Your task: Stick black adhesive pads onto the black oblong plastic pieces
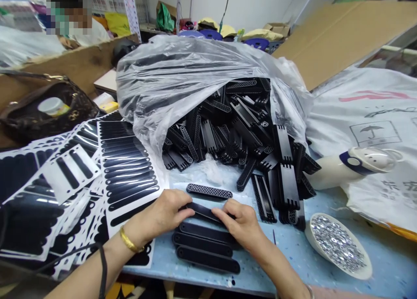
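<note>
A slim black strip point(206, 212) with rounded ends spans my two hands. My left hand point(169, 210) pinches its left end between thumb and fingers. At the other end, my right hand point(243, 223) is closed on it, its fingertips partly hidden. Just below lie three smooth black plastic bars point(208, 259), side by side on the blue table. Beyond the strip rests one black bar with a lattice face point(209, 191). Whether the held strip is a loose sticker or lies on a bar beneath, I cannot tell.
A clear plastic bag point(195, 60) spills black plastic parts point(224, 129) onto the table point(260, 268). Sheets of black stickers point(128, 168) pile at left. A bowl point(366, 270) of small shiny metal pieces and a bottle point(329, 171) stand right. A handbag point(29, 112) and another person point(91, 31) are left.
</note>
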The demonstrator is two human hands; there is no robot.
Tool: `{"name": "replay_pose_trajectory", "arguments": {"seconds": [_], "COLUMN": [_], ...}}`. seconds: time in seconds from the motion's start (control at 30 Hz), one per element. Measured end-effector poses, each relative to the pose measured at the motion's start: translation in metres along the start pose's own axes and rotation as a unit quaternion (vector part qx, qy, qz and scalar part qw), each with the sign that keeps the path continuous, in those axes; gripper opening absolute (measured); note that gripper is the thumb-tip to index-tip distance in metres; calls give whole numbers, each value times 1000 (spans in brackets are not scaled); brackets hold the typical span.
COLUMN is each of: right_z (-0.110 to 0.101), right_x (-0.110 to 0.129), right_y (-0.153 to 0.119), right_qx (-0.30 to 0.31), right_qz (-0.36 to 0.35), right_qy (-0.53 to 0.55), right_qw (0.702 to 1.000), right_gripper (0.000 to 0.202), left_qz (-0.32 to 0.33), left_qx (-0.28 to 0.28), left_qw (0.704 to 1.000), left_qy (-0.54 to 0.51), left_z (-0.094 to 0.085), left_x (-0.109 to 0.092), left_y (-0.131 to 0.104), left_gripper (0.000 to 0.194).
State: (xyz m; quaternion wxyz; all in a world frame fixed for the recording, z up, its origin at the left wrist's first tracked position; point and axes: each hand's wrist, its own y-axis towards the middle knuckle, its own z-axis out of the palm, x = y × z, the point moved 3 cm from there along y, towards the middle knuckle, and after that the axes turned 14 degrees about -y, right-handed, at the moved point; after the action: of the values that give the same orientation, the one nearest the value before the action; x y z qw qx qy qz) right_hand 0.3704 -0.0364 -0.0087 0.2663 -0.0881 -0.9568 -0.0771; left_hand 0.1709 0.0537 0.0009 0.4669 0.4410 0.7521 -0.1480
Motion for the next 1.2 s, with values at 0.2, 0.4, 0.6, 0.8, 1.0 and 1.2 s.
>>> {"name": "replay_pose_trajectory", "arguments": {"seconds": [0.2,0.4,0.6,0.8,1.0,1.2], "right_z": [-28,-56,-52,-71,-65,-56], "right_x": [-12,-29,-24,-38,-85,-97], "right_y": [-1,-28,-41,-54,-76,-72], "right_qx": [2,-42,-51,-122,-113,-143], "right_qz": [80,168,106,109,204,129], "right_qy": [47,75,-20,-134,-243,-280], "right_qw": [996,982,993,977,942,941], "right_gripper": [64,61,50,45,56,41], "left_qz": [-51,-53,-80,-115,-71,-83], "left_qx": [7,5,-40,-24,-20,-18], "left_qw": [994,993,991,981,989,991], "left_qy": [-100,-109,-103,-151,-125,-102], "left_z": [-5,-15,-20,-14,-7,-10], "left_x": [5,1,6,9,11,12], "left_y": [-3,-2,-2,-1,2,3], "left_gripper": [24,31,34,31,29,25]}}
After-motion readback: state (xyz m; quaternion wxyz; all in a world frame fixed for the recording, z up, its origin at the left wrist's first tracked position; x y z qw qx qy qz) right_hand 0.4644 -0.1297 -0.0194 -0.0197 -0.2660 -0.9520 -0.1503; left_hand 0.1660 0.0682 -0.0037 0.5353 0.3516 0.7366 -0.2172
